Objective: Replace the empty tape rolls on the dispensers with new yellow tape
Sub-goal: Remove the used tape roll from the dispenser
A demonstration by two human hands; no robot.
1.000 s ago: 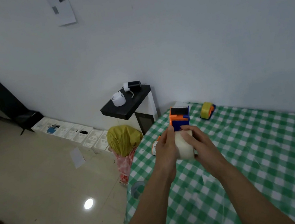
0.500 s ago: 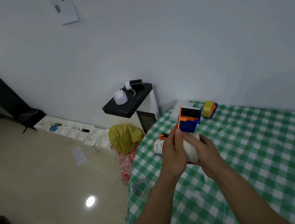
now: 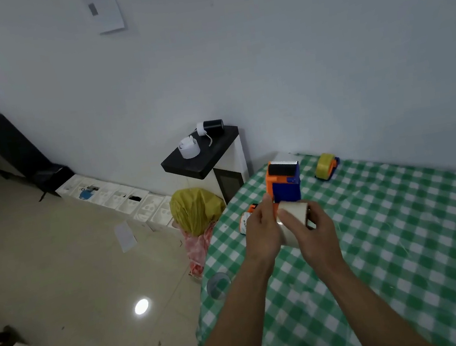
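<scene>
Now my left grip [image 3: 261, 232] and right grip [image 3: 313, 228] both curl around the pale tape roll [image 3: 293, 209], just below the dispenser [image 3: 284, 185] — it seems light, stiff, slippery-faced; best held by the rims.

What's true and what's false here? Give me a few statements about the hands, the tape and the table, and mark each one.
1. Both the left hand and the right hand hold the pale tape roll. True.
2. The dispenser loaded with yellow tape lies on the table near the wall, apart from both hands. True.
3. The tablecloth is checked in red and white. False: it is checked in green and white.
4. The yellow bag sits on the table. False: it is off the table, down beside its edge.
</scene>
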